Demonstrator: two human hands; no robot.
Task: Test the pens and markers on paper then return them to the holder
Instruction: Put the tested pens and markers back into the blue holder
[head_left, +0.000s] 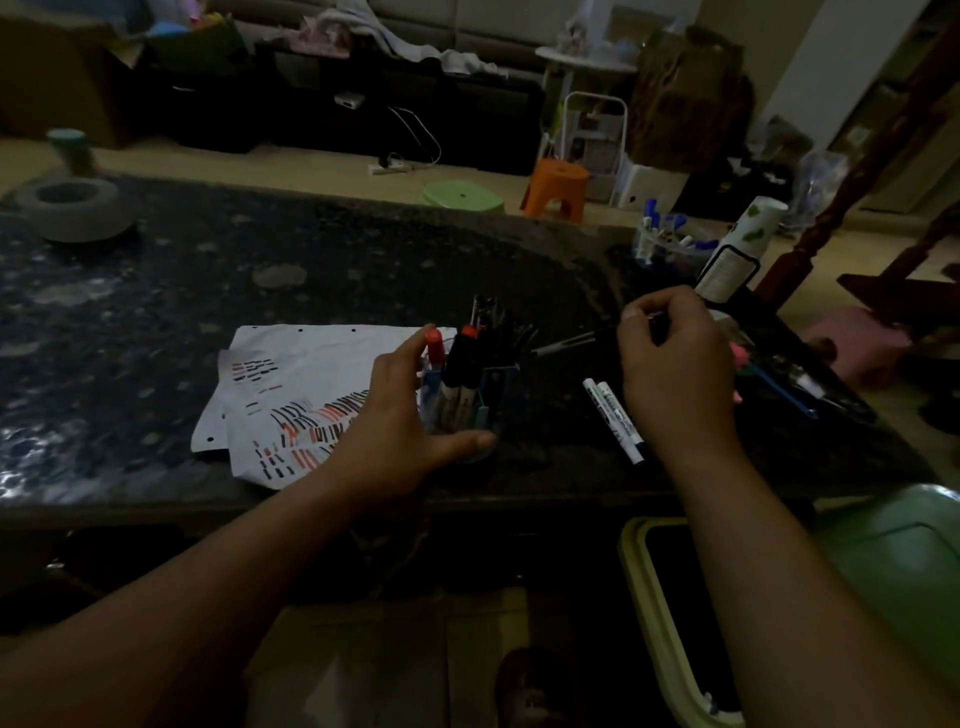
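Because the right hand (675, 374) covers it, the pen (566, 343) barely shows.

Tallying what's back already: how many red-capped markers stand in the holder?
2. One red-capped marker is at the holder's left edge by the left hand; the other just right of it. Dark pens behind may hide more.
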